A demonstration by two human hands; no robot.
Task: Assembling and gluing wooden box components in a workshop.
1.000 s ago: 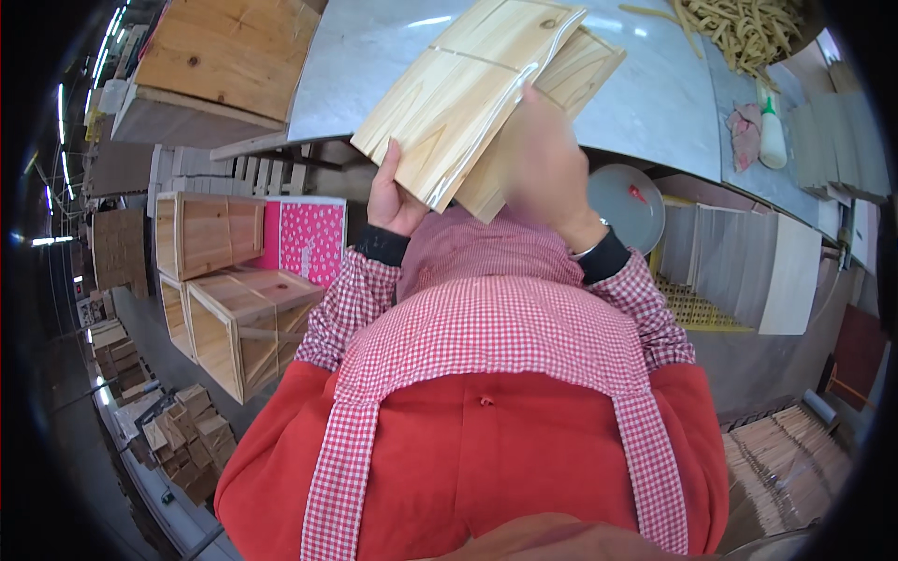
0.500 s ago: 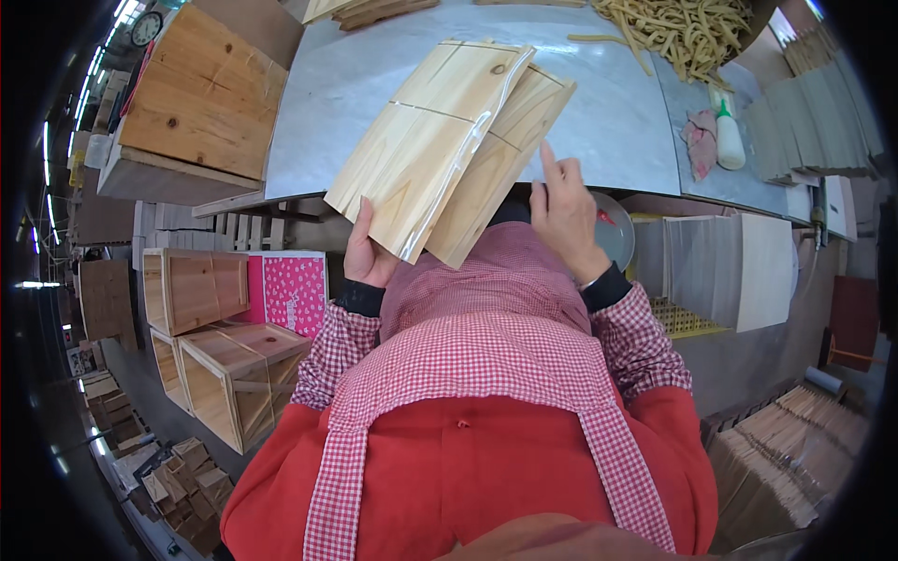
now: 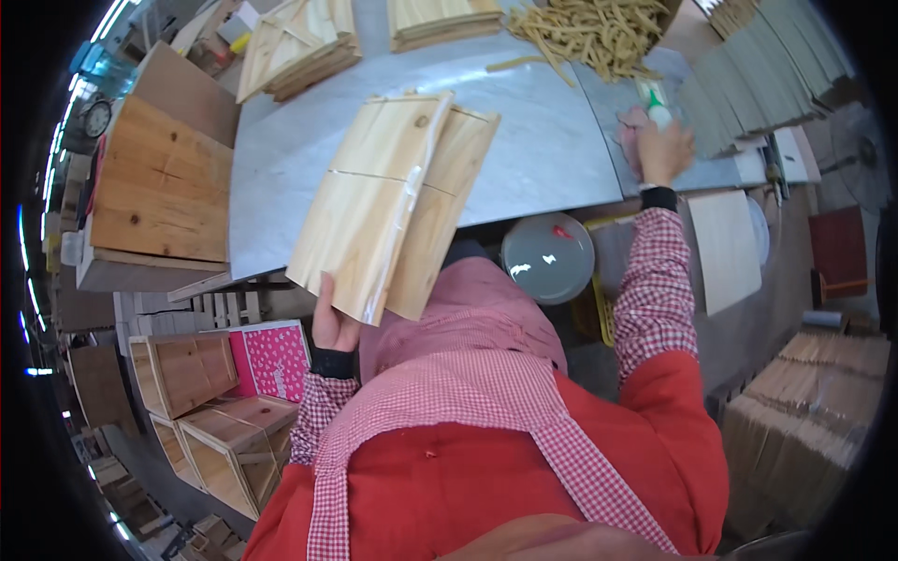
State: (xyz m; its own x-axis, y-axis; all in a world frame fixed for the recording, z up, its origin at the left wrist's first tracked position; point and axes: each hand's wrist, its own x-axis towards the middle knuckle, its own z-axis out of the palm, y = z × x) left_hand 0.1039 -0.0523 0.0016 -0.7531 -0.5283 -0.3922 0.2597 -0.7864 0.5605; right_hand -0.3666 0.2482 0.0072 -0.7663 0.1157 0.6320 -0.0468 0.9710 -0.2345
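Note:
My left hand (image 3: 335,323) grips the near end of two pale pine panels, thumb on the upper face. The upper panel (image 3: 365,196) has a thin line across it and a glossy whitish streak along its right edge. Partly covered by it, the lower panel (image 3: 447,196) sticks out to the right. Both tilt over the front edge of the table. Far to the right, my right hand (image 3: 666,152) is closed around a white squeeze bottle (image 3: 660,116) with a green tip; the palm hides most of the bottle. A crumpled pink cloth (image 3: 629,140) lies beside it.
The grey table (image 3: 543,140) bears stacked wooden panels (image 3: 299,42) and a heap of tan strips (image 3: 599,33) at the back. Stacked grey boards (image 3: 758,75) stand at right. Under the table edge sits a round grey lid (image 3: 547,262). Wooden crates (image 3: 187,374) stand lower left.
My right hand has left the panels and reached right to the squeeze bottle, closing around it. My left hand still holds the panels. The view has shifted to the right.

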